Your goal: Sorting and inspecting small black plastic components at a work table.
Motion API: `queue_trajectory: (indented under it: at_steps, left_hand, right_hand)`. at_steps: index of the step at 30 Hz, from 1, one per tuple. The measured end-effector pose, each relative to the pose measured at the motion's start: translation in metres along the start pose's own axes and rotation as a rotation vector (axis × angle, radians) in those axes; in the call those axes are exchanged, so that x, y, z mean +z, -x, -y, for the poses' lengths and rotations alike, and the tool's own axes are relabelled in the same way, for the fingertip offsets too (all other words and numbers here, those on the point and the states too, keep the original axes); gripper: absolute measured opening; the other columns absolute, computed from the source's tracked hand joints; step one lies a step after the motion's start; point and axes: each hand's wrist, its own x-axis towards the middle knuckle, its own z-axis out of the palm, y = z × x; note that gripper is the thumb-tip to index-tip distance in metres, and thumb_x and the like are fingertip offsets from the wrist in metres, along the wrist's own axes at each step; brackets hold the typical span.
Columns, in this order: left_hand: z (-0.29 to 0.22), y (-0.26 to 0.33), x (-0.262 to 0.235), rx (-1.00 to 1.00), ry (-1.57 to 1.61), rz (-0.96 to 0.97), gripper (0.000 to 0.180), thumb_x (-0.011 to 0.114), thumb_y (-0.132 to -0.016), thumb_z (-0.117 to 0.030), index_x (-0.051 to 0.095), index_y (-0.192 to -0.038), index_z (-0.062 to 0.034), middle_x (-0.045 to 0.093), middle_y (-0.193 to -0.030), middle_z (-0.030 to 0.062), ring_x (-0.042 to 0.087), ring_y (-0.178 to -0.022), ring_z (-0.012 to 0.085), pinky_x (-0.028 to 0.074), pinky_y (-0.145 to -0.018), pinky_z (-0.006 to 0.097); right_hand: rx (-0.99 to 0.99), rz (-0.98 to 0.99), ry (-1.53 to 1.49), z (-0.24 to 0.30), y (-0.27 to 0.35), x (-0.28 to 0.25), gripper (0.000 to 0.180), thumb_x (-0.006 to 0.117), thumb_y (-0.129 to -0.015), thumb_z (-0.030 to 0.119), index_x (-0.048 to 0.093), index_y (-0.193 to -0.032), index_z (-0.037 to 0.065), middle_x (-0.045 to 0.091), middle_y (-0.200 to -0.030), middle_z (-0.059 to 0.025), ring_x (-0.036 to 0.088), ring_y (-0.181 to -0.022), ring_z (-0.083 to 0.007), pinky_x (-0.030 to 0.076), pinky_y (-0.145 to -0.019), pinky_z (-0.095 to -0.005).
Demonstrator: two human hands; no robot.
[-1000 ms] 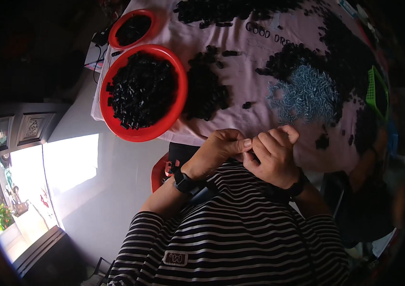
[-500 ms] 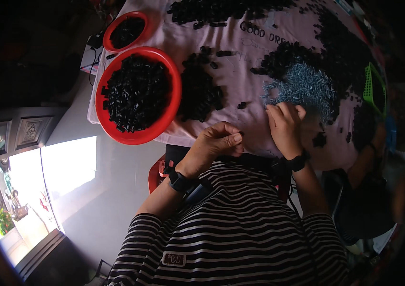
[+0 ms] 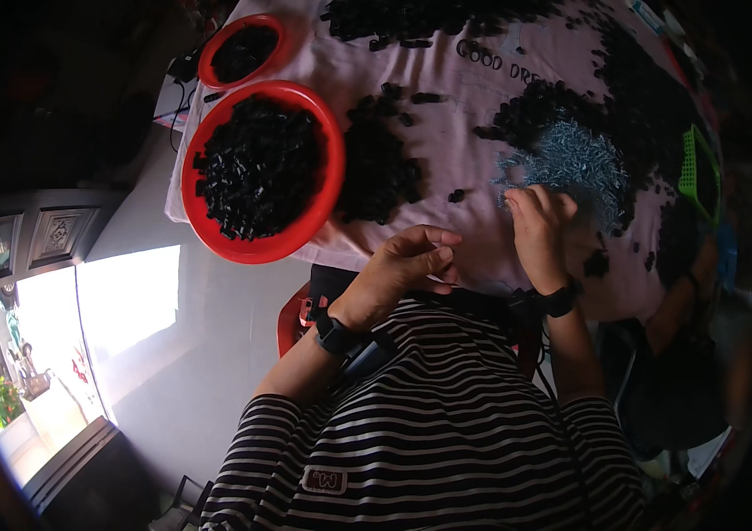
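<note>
My left hand [image 3: 402, 270] hovers over the near table edge, fingers curled and thumb bent toward the index finger. Whatever it holds, if anything, is hidden. Beside the near edge of a heap of thin bluish metal pieces that look like screws [image 3: 579, 164] is my right hand [image 3: 538, 228]. Its fingers are bent with the tips drawn together, and what they pinch is too small to make out. One small black plastic piece [image 3: 456, 196] lies on the pink cloth [image 3: 473, 217] between the hands. A pile of such black pieces [image 3: 380, 168] rests left of it.
A large red basin [image 3: 334, 168] full of black pieces stands at the left, with a smaller red bowl [image 3: 280, 40] behind it. More black pieces [image 3: 650, 106] spread along the back and right. A green basket [image 3: 690, 168] stands at the right edge, near another person's arm [image 3: 672, 310].
The dark bit between my left thumb and index finger no longer shows, and those fingertips are a little farther apart. My right fingers have shifted slightly right beside the metal heap.
</note>
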Motion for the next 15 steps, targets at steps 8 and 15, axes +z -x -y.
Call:
queue_trajectory:
  at_steps: [8,15]
  left_hand:
    - [-0.007,-0.007,-0.005,-0.026,0.147,-0.11,0.031,0.068,-0.101,-0.026,0.063,-0.12,-0.0028,0.067,-0.103,0.0049,0.067,-0.093,0.0153,0.06,-0.08,0.034]
    - [-0.003,-0.038,-0.005,0.667,-1.394,-0.735,0.017,0.072,-0.087,-0.016,0.068,-0.103,-0.0117,0.06,-0.091,0.0119,0.066,-0.084,0.0322,0.057,-0.072,0.042]
  right_hand:
    - [-0.043,0.095,0.052,0.004,0.002,-0.005,0.017,0.074,-0.087,0.006,0.068,-0.102,0.01,0.062,-0.091,-0.0019,0.063,-0.093,-0.0213,0.033,-0.094,-0.0424]
    - [0.005,0.132,0.068,-0.001,0.006,-0.001,0.018,0.074,-0.087,0.008,0.062,-0.101,0.011,0.062,-0.091,-0.0032,0.063,-0.092,-0.0223,0.034,-0.093,-0.042]
